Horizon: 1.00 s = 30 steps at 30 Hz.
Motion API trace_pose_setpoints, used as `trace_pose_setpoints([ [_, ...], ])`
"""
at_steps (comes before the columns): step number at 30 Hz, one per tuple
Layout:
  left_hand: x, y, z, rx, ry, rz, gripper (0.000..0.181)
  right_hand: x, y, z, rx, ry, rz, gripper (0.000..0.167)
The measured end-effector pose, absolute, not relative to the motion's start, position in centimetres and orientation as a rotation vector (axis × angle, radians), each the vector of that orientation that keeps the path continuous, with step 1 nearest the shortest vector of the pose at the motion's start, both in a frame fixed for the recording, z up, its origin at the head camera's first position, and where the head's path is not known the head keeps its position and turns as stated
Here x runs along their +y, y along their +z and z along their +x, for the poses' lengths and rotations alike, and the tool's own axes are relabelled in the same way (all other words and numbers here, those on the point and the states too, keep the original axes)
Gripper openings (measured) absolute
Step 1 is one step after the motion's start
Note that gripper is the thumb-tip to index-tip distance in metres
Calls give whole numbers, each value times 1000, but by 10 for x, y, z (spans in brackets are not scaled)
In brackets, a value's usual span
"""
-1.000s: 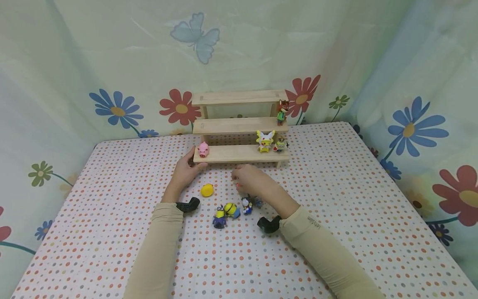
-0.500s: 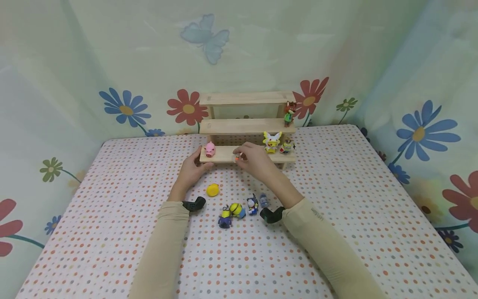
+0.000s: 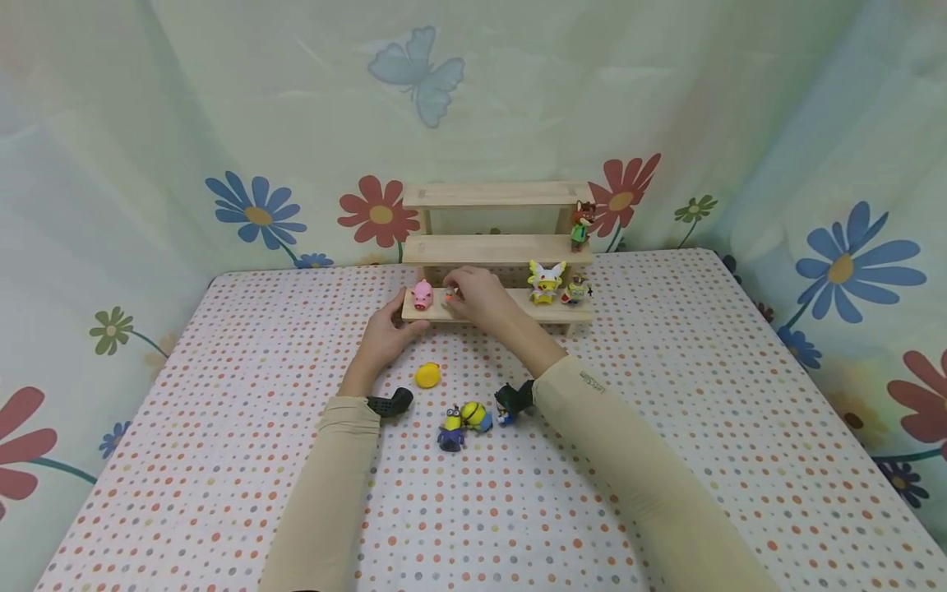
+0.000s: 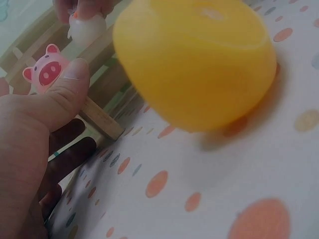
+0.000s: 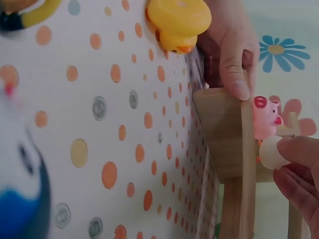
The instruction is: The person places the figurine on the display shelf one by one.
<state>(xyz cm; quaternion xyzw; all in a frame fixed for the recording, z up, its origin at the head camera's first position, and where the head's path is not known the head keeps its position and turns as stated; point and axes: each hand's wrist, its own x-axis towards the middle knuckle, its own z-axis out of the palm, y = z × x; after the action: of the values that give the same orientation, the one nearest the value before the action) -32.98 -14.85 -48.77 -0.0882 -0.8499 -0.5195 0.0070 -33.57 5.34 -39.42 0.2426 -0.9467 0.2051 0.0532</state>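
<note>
My left hand (image 3: 381, 339) grips the left end of a three-tier wooden display shelf (image 3: 503, 249), its thumb lying on the bottom tier's front edge. Between the thumb and fingers of my right hand (image 3: 484, 302) is a small white rounded toy with orange bits (image 5: 271, 153). That toy is at the bottom tier, just right of a pink toy pig (image 3: 422, 296). Fingers cover part of it, and I cannot tell whether it bears on the wood. A yellow rubber duck (image 3: 427, 376) lies on the table below my left hand.
Two minion figures (image 3: 451, 432) and a blue-and-white figure (image 3: 505, 411), partly hidden by the right wrist camera, are on the dotted tablecloth. A yellow figure with white ears (image 3: 546, 284) and a crowned figure (image 3: 575, 289) stand bottom right; a fox figure (image 3: 580, 226) stands above.
My right hand has moved from the table up to the bottom tier, then left toward the pig, carrying the white toy. My left hand keeps its grip on the shelf. The head view has shifted slightly.
</note>
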Motion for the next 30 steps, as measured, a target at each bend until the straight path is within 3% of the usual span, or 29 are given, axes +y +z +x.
trace_pose_setpoints([
  [30,-149,-488,-330,-2662,-1601,-282,97,48,-398,-340,-2891,615,731,41],
])
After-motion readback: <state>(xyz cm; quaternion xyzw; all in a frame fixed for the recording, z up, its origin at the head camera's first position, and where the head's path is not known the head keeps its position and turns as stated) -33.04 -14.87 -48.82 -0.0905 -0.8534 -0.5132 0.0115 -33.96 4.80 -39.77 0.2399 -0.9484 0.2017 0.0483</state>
